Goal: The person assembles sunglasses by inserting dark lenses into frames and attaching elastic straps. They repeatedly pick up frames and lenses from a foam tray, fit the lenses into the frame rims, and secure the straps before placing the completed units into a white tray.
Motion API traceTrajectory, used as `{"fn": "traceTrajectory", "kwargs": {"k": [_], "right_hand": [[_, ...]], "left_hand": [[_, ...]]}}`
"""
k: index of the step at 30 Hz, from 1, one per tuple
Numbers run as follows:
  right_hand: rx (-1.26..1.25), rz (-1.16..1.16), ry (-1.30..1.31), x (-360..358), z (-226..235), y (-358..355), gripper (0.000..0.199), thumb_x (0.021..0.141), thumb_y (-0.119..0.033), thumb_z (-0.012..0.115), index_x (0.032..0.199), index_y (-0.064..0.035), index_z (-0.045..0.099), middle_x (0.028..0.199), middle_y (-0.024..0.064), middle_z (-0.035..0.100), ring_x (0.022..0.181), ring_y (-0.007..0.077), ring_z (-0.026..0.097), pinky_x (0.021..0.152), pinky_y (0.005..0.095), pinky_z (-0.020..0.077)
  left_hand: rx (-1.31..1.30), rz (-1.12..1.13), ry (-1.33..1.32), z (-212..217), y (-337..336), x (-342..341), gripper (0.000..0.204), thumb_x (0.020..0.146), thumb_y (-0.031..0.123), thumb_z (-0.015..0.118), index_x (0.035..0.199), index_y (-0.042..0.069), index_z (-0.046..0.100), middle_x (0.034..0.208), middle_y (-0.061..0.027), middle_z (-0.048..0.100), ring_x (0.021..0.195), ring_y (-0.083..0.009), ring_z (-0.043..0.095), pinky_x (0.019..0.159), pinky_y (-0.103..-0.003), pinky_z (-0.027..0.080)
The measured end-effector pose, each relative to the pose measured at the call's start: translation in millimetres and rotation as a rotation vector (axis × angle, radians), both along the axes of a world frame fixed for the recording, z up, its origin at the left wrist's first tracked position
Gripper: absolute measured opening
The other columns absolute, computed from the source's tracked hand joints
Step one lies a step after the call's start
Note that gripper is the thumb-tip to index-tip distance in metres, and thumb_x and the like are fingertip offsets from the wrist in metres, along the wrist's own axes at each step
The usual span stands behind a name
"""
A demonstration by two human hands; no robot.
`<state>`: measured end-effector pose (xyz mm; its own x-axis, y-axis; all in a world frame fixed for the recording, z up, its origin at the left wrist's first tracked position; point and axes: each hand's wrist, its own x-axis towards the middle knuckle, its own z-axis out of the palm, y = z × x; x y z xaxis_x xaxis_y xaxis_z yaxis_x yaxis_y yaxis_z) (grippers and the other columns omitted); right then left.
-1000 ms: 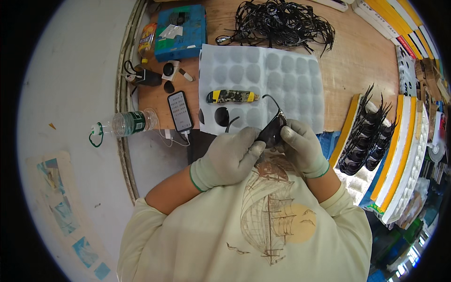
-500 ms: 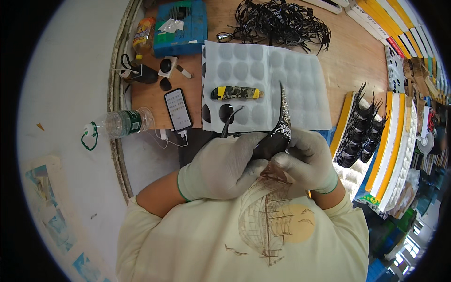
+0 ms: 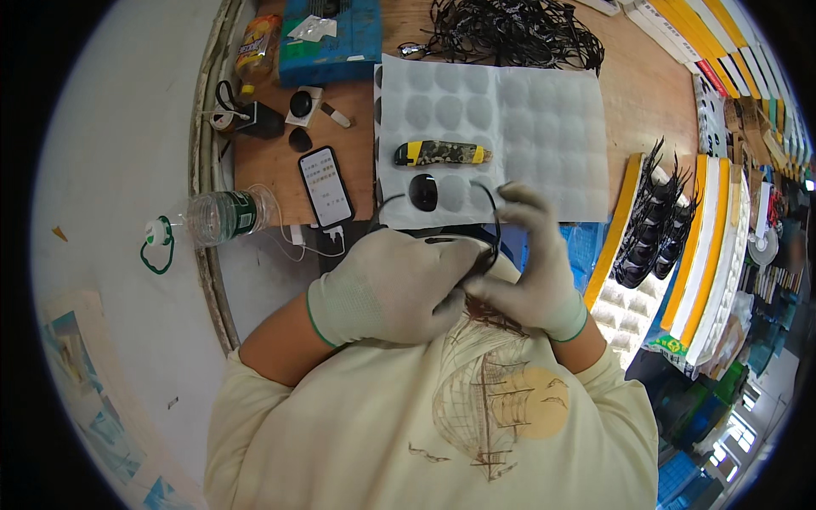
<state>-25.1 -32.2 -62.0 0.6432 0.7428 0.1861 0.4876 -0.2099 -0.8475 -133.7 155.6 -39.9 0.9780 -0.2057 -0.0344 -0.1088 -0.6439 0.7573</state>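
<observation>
— Wooden bench [image 3: 646, 93], seen from straight above, with a pale floor off to the left. What are the hands doing?

— Both are gloved and held close to the chest. The left hand [image 3: 395, 285] is closed over a pair of dark glasses [image 3: 442, 223], hiding most of the frame; the right hand [image 3: 531, 268] pinches it from the other side with curled fingers. Two thin black temple arms loop up out of the grip.

— And just beyond them?

— A white foam tray [image 3: 544, 127] with rows of round dimples. One dark lens [image 3: 422, 191] sits in a dimple right above the hands, and a yellow utility knife [image 3: 442, 153] lies a little farther up.

— So how far along is it?

— My guess is partway through this piece: the frame is in hand, a lens is not yet picked up, and nearly every dimple is bare. Whether a lens is already fitted I cannot tell.

— Farther out?

— A phone [image 3: 326, 185] to the upper left, a plastic bottle [image 3: 217, 217] beyond it, a heap of black frames [image 3: 510, 30] at the far edge, and racked glasses [image 3: 654, 221] to the right.
</observation>
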Motion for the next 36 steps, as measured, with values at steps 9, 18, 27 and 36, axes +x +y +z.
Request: {"fn": "traceTrajectory", "kwargs": {"k": [9, 18, 27, 36], "right_hand": [[-0.081, 0.187, 0.169, 40.9, 5.4, -48.7, 0.018, 0.084, -0.014, 0.073, 0.081, 0.0007, 0.063, 0.071, 0.0160, 0.060, 0.067, 0.0317, 0.060, 0.063, 0.0353, 0.0486], [0.211, 0.045, 0.627, 45.4, -12.6, -63.2, 0.065, 0.085, 0.010, 0.048, 0.145, 0.0055, 0.026, 0.121, 0.0210, 0.066, 0.101, 0.0264, 0.069, 0.088, 0.0359, 0.0549], [-0.030, 0.167, 0.583, 70.1, -5.6, -57.9, 0.037, 0.090, 0.000, 0.057, 0.125, 0.0067, 0.047, 0.091, 0.0123, 0.071, 0.082, 0.0141, 0.068, 0.076, 0.0316, 0.0552], [-0.059, 0.340, 0.698, 81.3, -5.7, -62.1, 0.023, 0.100, -0.014, 0.053, 0.110, 0.0050, 0.060, 0.090, 0.0097, 0.071, 0.078, 0.0151, 0.065, 0.072, 0.0310, 0.0530]], "left_hand": [[0.322, 0.508, 0.218, -134.4, 12.4, 39.8, 0.038, 0.081, 0.034, 0.077, 0.100, 0.001, 0.068, 0.094, -0.0160, 0.069, 0.089, -0.0330, 0.067, 0.082, -0.043, 0.054], [0.461, 0.582, 0.347, -133.4, -6.8, 52.5, 0.050, 0.077, 0.031, 0.080, 0.113, 0.002, 0.059, 0.110, -0.0188, 0.062, 0.097, -0.0356, 0.065, 0.086, -0.042, 0.054], [-0.973, 0.602, 0.236, -56.9, -59.2, 76.7, 0.026, 0.090, 0.011, 0.069, 0.111, 0.003, 0.055, 0.090, -0.0023, 0.060, 0.075, -0.0109, 0.060, 0.068, -0.025, 0.051], [-1.622, 0.449, 0.433, -67.4, -51.2, 65.8, 0.035, 0.097, 0.023, 0.067, 0.121, 0.001, 0.057, 0.097, -0.0063, 0.065, 0.081, -0.0099, 0.061, 0.071, -0.025, 0.053]]}}
